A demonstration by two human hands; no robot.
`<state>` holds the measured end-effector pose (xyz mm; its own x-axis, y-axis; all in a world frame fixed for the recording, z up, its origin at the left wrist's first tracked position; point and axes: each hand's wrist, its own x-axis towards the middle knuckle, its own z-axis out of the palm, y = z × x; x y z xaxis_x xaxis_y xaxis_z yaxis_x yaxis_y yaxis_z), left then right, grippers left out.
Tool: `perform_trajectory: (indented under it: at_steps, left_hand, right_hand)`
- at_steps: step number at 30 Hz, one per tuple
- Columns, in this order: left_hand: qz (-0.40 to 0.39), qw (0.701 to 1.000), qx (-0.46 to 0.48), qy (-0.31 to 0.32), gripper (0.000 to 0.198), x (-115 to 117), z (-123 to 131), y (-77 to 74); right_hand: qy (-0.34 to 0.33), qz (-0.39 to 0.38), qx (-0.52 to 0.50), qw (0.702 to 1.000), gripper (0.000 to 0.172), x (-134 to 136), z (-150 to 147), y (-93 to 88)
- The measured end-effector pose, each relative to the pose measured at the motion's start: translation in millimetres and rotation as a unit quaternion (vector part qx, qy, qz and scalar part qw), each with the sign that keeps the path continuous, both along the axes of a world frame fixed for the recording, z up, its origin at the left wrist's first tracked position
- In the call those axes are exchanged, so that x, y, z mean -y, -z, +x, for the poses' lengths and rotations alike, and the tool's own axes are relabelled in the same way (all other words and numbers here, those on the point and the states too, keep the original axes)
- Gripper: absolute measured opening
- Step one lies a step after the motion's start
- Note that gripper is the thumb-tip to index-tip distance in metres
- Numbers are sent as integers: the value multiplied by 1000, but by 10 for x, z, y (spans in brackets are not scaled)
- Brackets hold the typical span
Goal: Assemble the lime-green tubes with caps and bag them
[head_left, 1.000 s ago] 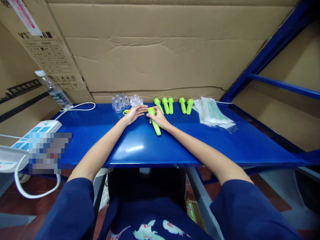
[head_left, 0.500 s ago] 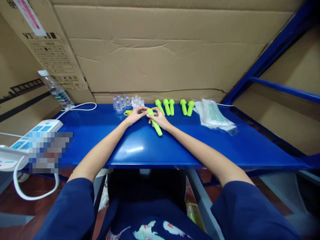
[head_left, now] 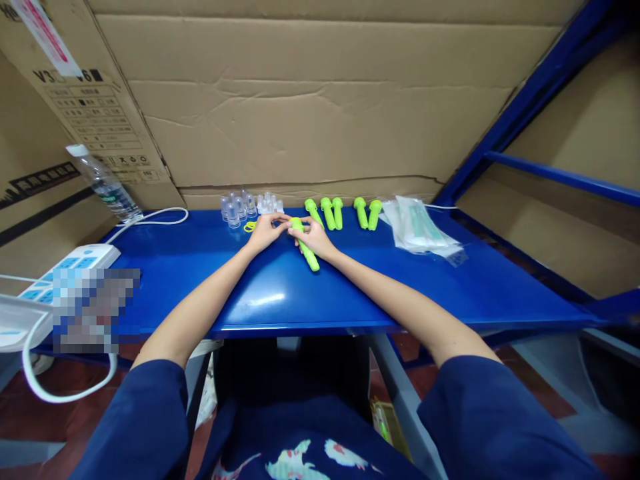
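The right hand point(head_left: 316, 239) is lying curled around a lime-green plastic handle point(head_left: 310, 256), gripping it against the blue table point(head_left: 280, 293). The left hand point(head_left: 264, 231), half open, is touching the handle's far end with its fingertips. Just beyond the left hand, a yellow ring point(head_left: 250, 227) and clear plastic cups point(head_left: 239, 208) are sitting. Beyond the right hand, five more green handles point(head_left: 328, 213) are lying in a row.

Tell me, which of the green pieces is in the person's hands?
The green piece lying alone, nearer the person: the right hand grips it, the left hand touches its far end. The other five lie untouched in a back row.
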<state>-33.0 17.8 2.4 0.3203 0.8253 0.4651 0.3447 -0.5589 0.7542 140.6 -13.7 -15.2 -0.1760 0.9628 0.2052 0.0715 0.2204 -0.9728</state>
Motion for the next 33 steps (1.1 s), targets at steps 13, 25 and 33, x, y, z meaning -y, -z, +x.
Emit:
perform_trajectory:
  at_steps: [13,25,33]
  left_hand:
    - [5,999,16,-42,14,181,104,-52]
    - [4,998,33,-57,12,176,84,13]
    - [95,989,-92,-69,15,246,107,2]
  right_hand:
    - [39,-8,7,999,51,-31,-30,24]
    - [48,-8,27,998,64,-29,65,-69]
    - [42,-18,17,999,66,-44,59,-46]
